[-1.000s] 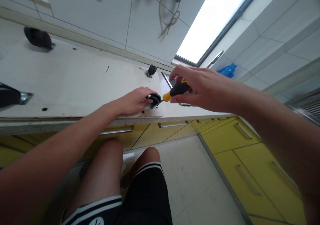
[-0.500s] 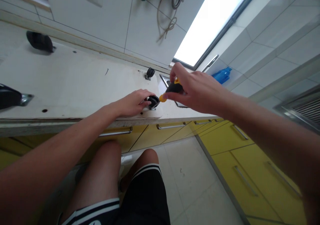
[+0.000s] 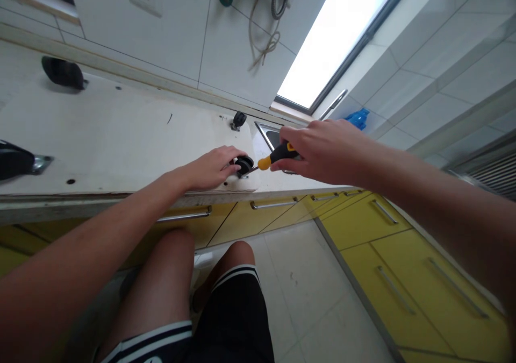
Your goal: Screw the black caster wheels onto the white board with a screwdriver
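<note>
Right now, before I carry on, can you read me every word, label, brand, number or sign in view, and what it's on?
No readable text anywhere in view.
White board: a short dark stroke, not readable as a letter or number; small dark marks near the far edge, too small to read.
Screwdriver: no lettering I can make out.
Shorts: a pale badge, cut off by the frame, unreadable.

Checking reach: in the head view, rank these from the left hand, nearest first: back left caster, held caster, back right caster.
From the left hand:
1. held caster: touching its fingers, just to the right.
2. back right caster: beyond the held one, toward the wall.
3. back left caster: well off to the left.
</note>
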Demonstrator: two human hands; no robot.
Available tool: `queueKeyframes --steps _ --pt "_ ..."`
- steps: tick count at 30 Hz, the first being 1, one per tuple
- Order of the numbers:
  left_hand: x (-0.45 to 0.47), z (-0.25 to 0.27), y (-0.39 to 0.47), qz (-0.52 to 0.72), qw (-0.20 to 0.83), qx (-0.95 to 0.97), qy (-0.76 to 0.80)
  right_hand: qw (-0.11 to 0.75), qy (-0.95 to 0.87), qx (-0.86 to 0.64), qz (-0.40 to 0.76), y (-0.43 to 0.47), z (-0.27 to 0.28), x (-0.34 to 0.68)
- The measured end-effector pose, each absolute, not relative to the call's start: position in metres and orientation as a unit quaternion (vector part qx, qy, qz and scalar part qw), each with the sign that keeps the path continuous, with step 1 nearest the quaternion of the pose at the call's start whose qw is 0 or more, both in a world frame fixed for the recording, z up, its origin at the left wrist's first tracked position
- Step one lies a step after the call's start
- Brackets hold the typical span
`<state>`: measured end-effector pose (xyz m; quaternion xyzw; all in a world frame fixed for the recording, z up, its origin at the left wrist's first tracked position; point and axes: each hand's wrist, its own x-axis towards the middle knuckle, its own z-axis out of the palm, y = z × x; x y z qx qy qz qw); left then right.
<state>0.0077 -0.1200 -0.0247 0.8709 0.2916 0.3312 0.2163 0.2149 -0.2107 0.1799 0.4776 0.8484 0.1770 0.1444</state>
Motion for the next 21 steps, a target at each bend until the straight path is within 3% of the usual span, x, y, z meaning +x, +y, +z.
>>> queueKeyframes --steps 5,9,13,17,21 --pt "0.008 -0.022 -0.121 0.330 0.214 0.874 0.286 0.077 0.847 0.502 0.160 -0.208 0.179 0.212" --pt "0.008 -0.022 -0.120 0.334 0.214 0.875 0.276 0.111 0.893 0.430 0.080 -0.204 0.184 0.206" --pt "0.009 -0.023 -0.119 0.335 0.215 0.873 0.280 0.078 0.860 0.473 0.175 -0.204 0.184 0.200" --pt "0.008 -0.023 -0.120 0.334 0.214 0.872 0.287 0.130 0.898 0.415 0.069 -0.207 0.186 0.202" --pt "0.008 -0.025 -0.120 0.337 0.214 0.870 0.289 0.110 0.850 0.488 0.164 -0.209 0.185 0.207"
